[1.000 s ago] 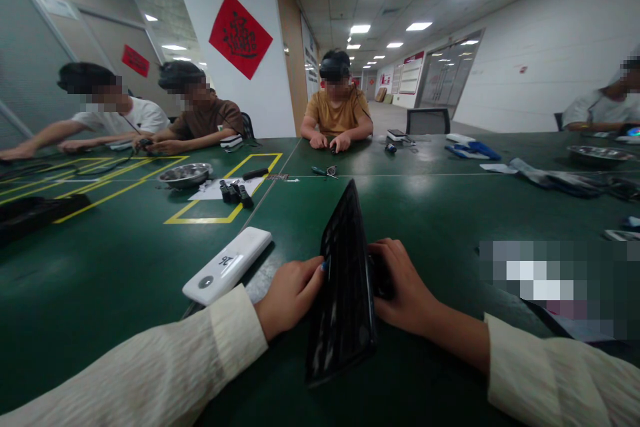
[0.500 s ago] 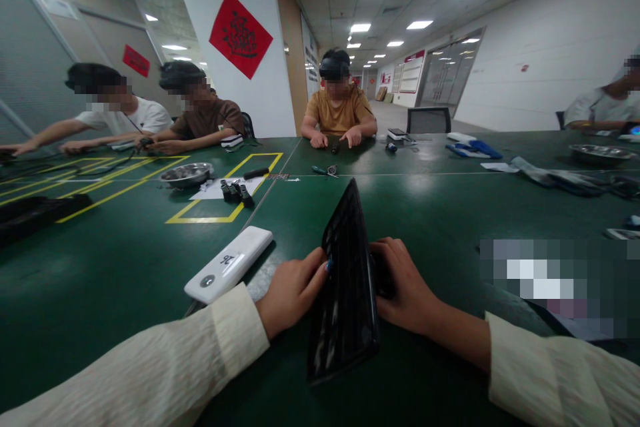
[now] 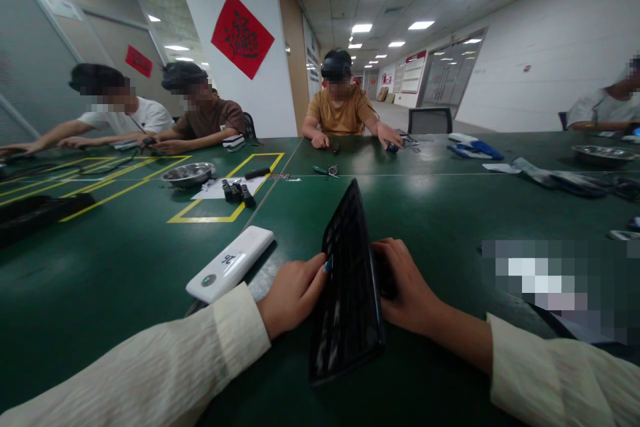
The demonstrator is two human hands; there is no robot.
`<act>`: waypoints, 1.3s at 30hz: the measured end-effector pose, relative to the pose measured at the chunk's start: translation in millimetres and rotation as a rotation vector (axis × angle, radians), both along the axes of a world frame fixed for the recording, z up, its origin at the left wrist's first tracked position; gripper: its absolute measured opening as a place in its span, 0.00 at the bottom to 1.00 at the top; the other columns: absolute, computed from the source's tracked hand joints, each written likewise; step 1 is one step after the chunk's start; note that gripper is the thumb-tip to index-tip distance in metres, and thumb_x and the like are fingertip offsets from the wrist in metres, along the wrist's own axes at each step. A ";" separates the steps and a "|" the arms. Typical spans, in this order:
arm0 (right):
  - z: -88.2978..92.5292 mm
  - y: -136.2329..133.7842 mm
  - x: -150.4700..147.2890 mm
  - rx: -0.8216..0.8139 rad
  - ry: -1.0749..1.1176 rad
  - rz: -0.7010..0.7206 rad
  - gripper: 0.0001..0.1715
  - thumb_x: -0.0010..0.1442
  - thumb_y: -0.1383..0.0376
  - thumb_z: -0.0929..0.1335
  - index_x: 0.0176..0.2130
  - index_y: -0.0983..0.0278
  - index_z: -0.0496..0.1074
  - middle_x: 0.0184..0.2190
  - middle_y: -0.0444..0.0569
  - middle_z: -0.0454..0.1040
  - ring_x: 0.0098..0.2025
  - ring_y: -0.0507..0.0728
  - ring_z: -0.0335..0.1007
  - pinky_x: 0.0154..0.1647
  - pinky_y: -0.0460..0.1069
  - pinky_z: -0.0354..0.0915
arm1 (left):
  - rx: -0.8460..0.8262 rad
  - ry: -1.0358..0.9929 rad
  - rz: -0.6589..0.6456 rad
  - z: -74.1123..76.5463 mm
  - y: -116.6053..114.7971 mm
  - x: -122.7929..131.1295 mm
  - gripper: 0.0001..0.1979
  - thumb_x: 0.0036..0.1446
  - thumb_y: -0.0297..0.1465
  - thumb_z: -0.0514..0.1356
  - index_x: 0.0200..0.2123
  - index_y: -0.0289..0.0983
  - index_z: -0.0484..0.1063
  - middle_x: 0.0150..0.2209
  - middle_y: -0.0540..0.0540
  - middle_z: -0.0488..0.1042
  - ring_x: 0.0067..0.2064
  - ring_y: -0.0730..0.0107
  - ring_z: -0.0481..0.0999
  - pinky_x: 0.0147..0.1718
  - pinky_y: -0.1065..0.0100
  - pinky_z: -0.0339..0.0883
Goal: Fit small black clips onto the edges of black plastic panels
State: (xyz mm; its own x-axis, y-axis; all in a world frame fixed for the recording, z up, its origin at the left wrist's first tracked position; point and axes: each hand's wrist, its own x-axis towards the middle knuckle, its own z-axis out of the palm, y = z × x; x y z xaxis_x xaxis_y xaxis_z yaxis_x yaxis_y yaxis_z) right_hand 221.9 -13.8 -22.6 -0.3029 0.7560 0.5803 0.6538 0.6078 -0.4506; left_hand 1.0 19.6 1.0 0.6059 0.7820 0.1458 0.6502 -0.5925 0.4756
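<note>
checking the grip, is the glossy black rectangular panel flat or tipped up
Tipped up: the glossy black rectangular panel stands steeply between the left hand and right hand, its broad face turned left.

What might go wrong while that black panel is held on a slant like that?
The black panel stands steeply tilted between the left hand and the right hand, so it might slip or tip if either grip loosens. The left sleeve is close to the white device marked 26; moving that arm could nudge it.
</note>
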 end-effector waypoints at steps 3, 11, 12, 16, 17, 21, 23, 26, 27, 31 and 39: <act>0.1 0.2 0.0 -0.011 -0.010 0.004 0.28 0.43 0.68 0.68 0.46 0.65 0.61 0.39 0.52 0.64 0.40 0.61 0.61 0.40 0.57 0.62 | 0.004 -0.001 -0.014 0.1 -0.4 -0.6 0.18 0.63 0.37 0.39 0.29 0.37 0.62 0.23 0.49 0.68 0.26 0.67 0.70 0.28 0.69 0.59; 1.5 0.1 -0.9 -0.016 -0.004 0.005 0.28 0.43 0.68 0.68 0.45 0.65 0.60 0.39 0.53 0.64 0.40 0.61 0.61 0.40 0.57 0.61 | 0.005 -0.044 0.090 0.8 -2.9 2.6 0.15 0.63 0.38 0.40 0.32 0.39 0.60 0.24 0.50 0.69 0.26 0.67 0.71 0.26 0.69 0.58; 1.8 -0.2 -1.1 -0.020 -0.006 0.003 0.27 0.43 0.68 0.68 0.45 0.65 0.60 0.39 0.53 0.64 0.40 0.61 0.61 0.40 0.57 0.61 | 0.004 -0.048 0.087 0.9 -3.1 2.6 0.13 0.63 0.38 0.41 0.33 0.39 0.60 0.23 0.51 0.68 0.25 0.67 0.70 0.25 0.69 0.57; 2.2 -0.7 -1.0 -0.019 -0.011 0.002 0.27 0.44 0.69 0.68 0.45 0.66 0.61 0.39 0.53 0.64 0.39 0.61 0.61 0.40 0.57 0.61 | -0.012 -0.041 0.052 0.3 -1.5 1.5 0.13 0.63 0.37 0.41 0.31 0.39 0.59 0.20 0.53 0.63 0.22 0.69 0.67 0.22 0.70 0.54; 1.9 -0.6 -0.8 -0.017 -0.010 0.003 0.27 0.43 0.68 0.68 0.45 0.66 0.61 0.39 0.53 0.65 0.39 0.61 0.61 0.40 0.57 0.61 | -0.012 -0.048 0.050 0.0 -0.8 1.4 0.13 0.63 0.37 0.41 0.30 0.40 0.59 0.20 0.53 0.63 0.21 0.70 0.67 0.22 0.70 0.53; 0.4 0.4 0.3 -0.006 0.003 0.002 0.27 0.43 0.68 0.68 0.45 0.66 0.61 0.39 0.53 0.65 0.39 0.61 0.61 0.40 0.57 0.61 | -0.021 -0.094 0.056 -1.3 0.8 2.2 0.14 0.63 0.37 0.41 0.28 0.40 0.57 0.19 0.54 0.62 0.21 0.71 0.65 0.22 0.71 0.54; -0.1 0.8 0.6 -0.005 0.007 0.005 0.28 0.43 0.69 0.68 0.46 0.66 0.60 0.40 0.54 0.65 0.40 0.61 0.61 0.41 0.57 0.61 | -0.034 -0.108 0.056 -1.6 1.0 2.6 0.15 0.63 0.38 0.41 0.27 0.40 0.57 0.19 0.54 0.62 0.21 0.71 0.65 0.22 0.71 0.54; 0.0 0.8 0.5 -0.007 0.012 0.010 0.28 0.43 0.69 0.68 0.46 0.65 0.60 0.40 0.54 0.65 0.40 0.61 0.61 0.41 0.57 0.61 | -0.052 -0.115 0.048 -2.0 1.7 2.7 0.16 0.63 0.38 0.41 0.26 0.39 0.57 0.20 0.53 0.62 0.22 0.71 0.65 0.23 0.71 0.54; 0.0 0.7 0.5 -0.008 0.013 0.013 0.28 0.44 0.69 0.68 0.46 0.65 0.60 0.40 0.54 0.65 0.40 0.61 0.61 0.40 0.57 0.61 | -0.056 -0.115 0.046 -2.0 2.0 2.5 0.16 0.63 0.38 0.41 0.26 0.39 0.57 0.20 0.53 0.62 0.22 0.71 0.65 0.23 0.71 0.54; -0.6 0.5 0.9 -0.014 0.002 0.012 0.29 0.44 0.68 0.68 0.47 0.65 0.60 0.40 0.54 0.64 0.40 0.61 0.61 0.41 0.57 0.61 | -0.036 -0.102 0.030 -2.0 1.7 0.9 0.15 0.63 0.38 0.41 0.28 0.39 0.58 0.21 0.53 0.63 0.23 0.70 0.66 0.24 0.70 0.55; -1.9 1.8 1.0 -0.028 -0.009 0.003 0.28 0.44 0.68 0.69 0.46 0.65 0.60 0.40 0.53 0.64 0.40 0.61 0.60 0.41 0.57 0.60 | 0.003 -0.083 -0.011 -2.3 -0.5 -1.0 0.13 0.63 0.36 0.41 0.30 0.39 0.58 0.22 0.52 0.64 0.24 0.69 0.67 0.26 0.68 0.55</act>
State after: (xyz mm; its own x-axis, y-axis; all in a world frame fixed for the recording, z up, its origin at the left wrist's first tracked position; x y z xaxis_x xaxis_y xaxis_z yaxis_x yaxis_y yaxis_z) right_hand 222.9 -12.1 -24.5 -0.3100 0.7711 0.5561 0.6564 0.5968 -0.4615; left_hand 0.0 19.1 -1.3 0.6005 0.7746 0.1984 0.6017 -0.6012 0.5259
